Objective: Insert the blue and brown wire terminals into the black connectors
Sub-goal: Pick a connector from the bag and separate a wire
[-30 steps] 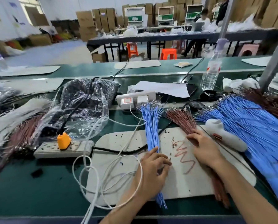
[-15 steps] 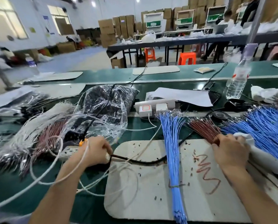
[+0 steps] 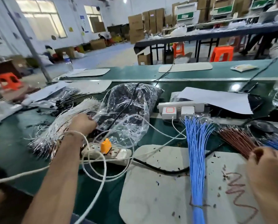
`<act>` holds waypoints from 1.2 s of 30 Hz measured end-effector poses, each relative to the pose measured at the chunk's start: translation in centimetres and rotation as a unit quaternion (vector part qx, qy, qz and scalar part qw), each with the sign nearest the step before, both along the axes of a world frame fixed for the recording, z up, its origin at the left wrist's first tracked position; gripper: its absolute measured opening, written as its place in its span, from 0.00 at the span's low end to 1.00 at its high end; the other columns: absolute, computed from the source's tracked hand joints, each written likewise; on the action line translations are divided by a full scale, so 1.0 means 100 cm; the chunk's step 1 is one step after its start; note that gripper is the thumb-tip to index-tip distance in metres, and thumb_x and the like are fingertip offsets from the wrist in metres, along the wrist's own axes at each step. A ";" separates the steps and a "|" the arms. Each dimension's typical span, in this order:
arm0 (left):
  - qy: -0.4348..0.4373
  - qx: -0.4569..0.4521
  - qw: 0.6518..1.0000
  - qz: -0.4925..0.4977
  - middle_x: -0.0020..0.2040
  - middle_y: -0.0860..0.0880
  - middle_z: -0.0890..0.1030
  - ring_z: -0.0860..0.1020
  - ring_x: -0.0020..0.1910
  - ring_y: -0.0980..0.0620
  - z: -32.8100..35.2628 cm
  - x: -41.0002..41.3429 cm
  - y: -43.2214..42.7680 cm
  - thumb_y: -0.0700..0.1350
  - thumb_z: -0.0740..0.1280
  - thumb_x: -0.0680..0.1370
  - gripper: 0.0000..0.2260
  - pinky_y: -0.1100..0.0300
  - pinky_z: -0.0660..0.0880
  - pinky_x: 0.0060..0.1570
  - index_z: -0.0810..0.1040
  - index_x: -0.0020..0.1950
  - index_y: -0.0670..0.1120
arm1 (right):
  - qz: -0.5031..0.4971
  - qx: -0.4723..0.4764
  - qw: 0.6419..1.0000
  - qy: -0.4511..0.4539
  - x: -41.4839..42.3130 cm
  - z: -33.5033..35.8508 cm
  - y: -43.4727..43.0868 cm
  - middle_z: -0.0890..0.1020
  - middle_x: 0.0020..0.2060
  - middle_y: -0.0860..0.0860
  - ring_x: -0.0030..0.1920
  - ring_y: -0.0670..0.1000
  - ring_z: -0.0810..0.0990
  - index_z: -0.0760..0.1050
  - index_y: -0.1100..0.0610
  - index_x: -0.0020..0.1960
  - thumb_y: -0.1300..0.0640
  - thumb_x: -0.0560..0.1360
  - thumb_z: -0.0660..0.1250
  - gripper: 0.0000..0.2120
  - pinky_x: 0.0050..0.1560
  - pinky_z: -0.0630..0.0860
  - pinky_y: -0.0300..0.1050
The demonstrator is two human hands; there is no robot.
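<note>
While the left hand (image 3: 83, 124) sits at the mouth of the clear bag (image 3: 128, 110) of black connectors (image 3: 119, 97), fingers hidden and grip unclear, the right hand (image 3: 267, 168) curls round the brown wires (image 3: 236, 139); the blue wires (image 3: 197, 151) lie between them on the bench (image 3: 10, 136).

Bright daylight floods in through the windows (image 3: 43, 18) (blown out); motion blur smears everything, edges bend outward.
</note>
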State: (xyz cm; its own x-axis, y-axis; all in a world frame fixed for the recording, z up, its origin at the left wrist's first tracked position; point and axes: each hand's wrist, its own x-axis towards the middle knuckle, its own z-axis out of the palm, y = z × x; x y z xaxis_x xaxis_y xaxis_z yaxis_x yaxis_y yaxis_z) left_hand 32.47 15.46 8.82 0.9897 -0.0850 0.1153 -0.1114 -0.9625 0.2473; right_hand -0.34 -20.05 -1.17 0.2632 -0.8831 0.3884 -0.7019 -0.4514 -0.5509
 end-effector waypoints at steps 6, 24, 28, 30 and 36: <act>0.062 0.039 0.996 -0.041 0.59 0.37 0.78 0.77 0.55 0.41 -0.027 0.016 -0.048 0.40 0.62 0.79 0.11 0.53 0.73 0.53 0.76 0.60 0.37 | 0.018 -0.030 0.995 -0.098 0.003 0.002 0.003 0.80 0.43 0.69 0.46 0.67 0.73 0.77 0.66 0.50 0.60 0.74 0.60 0.11 0.48 0.69 0.59; -0.174 -0.127 0.966 -0.143 0.48 0.39 0.82 0.79 0.40 0.45 0.060 -0.017 -0.124 0.38 0.60 0.80 0.10 0.62 0.77 0.44 0.80 0.54 0.38 | 0.098 0.028 0.980 -0.169 -0.004 0.001 -0.004 0.83 0.42 0.59 0.42 0.59 0.79 0.81 0.62 0.48 0.62 0.75 0.68 0.05 0.47 0.77 0.58; -0.058 -0.369 0.864 -0.338 0.34 0.52 0.78 0.71 0.24 0.61 0.058 -0.130 -0.194 0.37 0.58 0.81 0.12 0.71 0.66 0.22 0.79 0.47 0.48 | 0.143 -0.029 0.972 -0.183 -0.007 0.002 0.003 0.83 0.39 0.57 0.36 0.50 0.78 0.81 0.63 0.47 0.65 0.73 0.70 0.04 0.39 0.76 0.39; 0.165 -0.397 0.816 -0.387 0.33 0.49 0.77 0.71 0.24 0.59 0.022 -0.184 -0.225 0.36 0.56 0.81 0.14 0.67 0.68 0.23 0.78 0.45 0.48 | 0.153 -0.031 0.969 -0.193 -0.009 0.002 0.007 0.83 0.36 0.54 0.32 0.41 0.76 0.80 0.62 0.48 0.64 0.74 0.69 0.04 0.34 0.70 0.28; 0.424 -0.421 0.713 -0.365 0.32 0.50 0.79 0.69 0.23 0.57 -0.062 -0.225 -0.246 0.40 0.61 0.82 0.09 0.66 0.67 0.27 0.79 0.57 0.40 | 0.205 -0.024 0.957 -0.204 -0.014 0.007 0.009 0.76 0.32 0.37 0.31 0.38 0.76 0.81 0.57 0.47 0.62 0.74 0.70 0.03 0.34 0.69 0.25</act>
